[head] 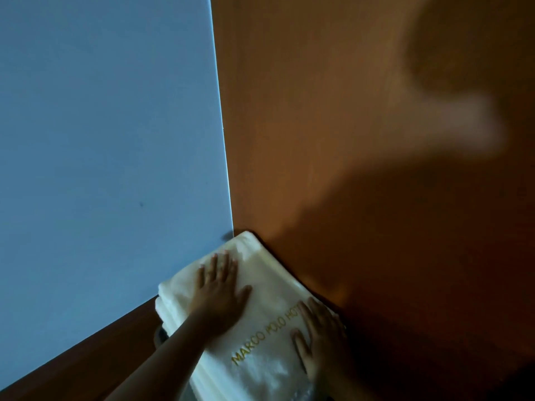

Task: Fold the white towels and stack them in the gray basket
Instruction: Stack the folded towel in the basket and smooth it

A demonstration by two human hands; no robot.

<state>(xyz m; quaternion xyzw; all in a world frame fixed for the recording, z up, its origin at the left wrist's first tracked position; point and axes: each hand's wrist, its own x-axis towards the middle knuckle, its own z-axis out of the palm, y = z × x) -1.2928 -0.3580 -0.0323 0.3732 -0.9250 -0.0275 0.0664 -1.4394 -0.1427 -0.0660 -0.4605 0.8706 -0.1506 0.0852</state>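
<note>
In the head view we see a stack of folded white towels (269,287). It lies in the corner where a blue-gray wall (101,125) meets a brown wooden panel (333,140). The top towel carries gold letters (260,340) that read "MARCO POLO HOT"; the rest is covered. Our left hand (220,287) lies flat on the far left part of the top towel. Its grip is spread, the fingers straight and apart, holding nothing. Our right hand (321,340) lies flat on the right edge, over the end of the letters, and its grip is also spread. Under the left side of the stack a dark curved rim (160,335) shows; we cannot tell what it belongs to.
</note>
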